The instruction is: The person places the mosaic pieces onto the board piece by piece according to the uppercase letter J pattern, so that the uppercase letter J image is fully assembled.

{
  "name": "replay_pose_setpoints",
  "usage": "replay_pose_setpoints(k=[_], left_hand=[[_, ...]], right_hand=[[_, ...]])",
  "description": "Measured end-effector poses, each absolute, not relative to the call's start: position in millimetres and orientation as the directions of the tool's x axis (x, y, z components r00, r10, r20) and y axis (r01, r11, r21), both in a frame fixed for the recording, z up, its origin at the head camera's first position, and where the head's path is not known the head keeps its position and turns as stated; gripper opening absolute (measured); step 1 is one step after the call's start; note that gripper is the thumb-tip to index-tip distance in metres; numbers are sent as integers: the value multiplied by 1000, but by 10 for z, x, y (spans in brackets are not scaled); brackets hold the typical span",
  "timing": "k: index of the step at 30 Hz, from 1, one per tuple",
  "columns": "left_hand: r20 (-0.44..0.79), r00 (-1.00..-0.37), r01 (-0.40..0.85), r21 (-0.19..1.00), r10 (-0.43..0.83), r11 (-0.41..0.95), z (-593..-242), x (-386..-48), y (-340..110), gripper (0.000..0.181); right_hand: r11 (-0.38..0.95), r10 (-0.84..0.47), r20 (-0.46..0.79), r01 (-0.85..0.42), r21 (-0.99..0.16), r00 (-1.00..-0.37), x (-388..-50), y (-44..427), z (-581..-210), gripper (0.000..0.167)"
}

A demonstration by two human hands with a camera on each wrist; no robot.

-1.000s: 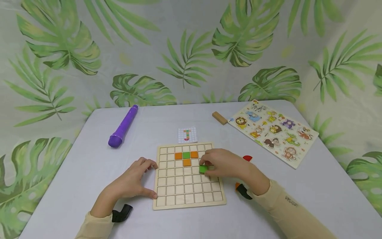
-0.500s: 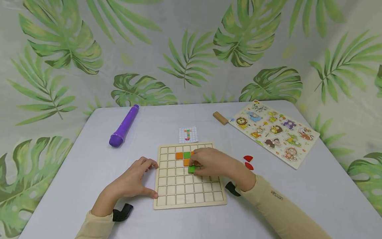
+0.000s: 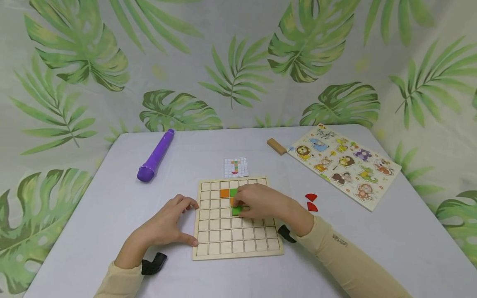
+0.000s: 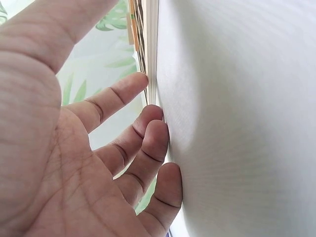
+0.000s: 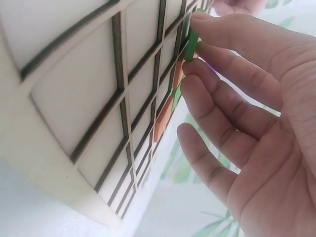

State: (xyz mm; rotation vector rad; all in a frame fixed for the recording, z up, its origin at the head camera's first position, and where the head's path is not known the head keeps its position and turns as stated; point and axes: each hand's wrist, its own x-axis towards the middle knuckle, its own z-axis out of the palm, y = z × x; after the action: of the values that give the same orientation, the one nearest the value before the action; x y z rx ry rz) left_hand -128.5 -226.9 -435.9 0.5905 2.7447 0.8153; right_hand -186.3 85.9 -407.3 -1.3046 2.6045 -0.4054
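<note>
A pale wooden grid board (image 3: 220, 236) lies on the table. My right hand (image 3: 262, 203) pinches a green square tile (image 3: 236, 211) between thumb and fingertips, over a cell below the placed tiles. In the right wrist view that green tile (image 5: 191, 47) stands tilted at the board's surface. An orange tile (image 3: 225, 193) and another green tile (image 3: 233, 192) sit in the upper cells. A second orange tile (image 3: 232, 202) shows partly beside my right fingers, which hide other cells. My left hand (image 3: 169, 221) touches the board's left edge with spread thumb and fingers.
A small pattern card (image 3: 236, 167) lies behind the board. Two red quarter-round pieces (image 3: 311, 197) are to its right. A purple microphone (image 3: 156, 155) lies back left. A wooden block (image 3: 276, 146) and an animal puzzle board (image 3: 344, 165) lie back right.
My right hand has moved left across the board with the green tile, bringing it under the orange one. Both red pieces now show. The left hand stays at the board's edge.
</note>
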Motion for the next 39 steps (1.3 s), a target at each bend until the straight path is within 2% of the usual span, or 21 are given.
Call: replay_pose_setpoints(k=[16,33,39], left_hand=[[-85,-895,320,562,438,762,-4348,-1294,-2266,89],[-72,-889,346,543,453,765,-4397,-1300,-2277,91],[-73,-891,342,542,449,768,-4385,-1299,-2281,90]], right_hand=[[582,-800,-77,-738,-343,-595,-1856,821,-4052,8],[580,-801,-86,-733,-355,-592,-1830,868,-4066,11],[602,-782,-96,-704,-377,-616,-1794,985,-3993,7]])
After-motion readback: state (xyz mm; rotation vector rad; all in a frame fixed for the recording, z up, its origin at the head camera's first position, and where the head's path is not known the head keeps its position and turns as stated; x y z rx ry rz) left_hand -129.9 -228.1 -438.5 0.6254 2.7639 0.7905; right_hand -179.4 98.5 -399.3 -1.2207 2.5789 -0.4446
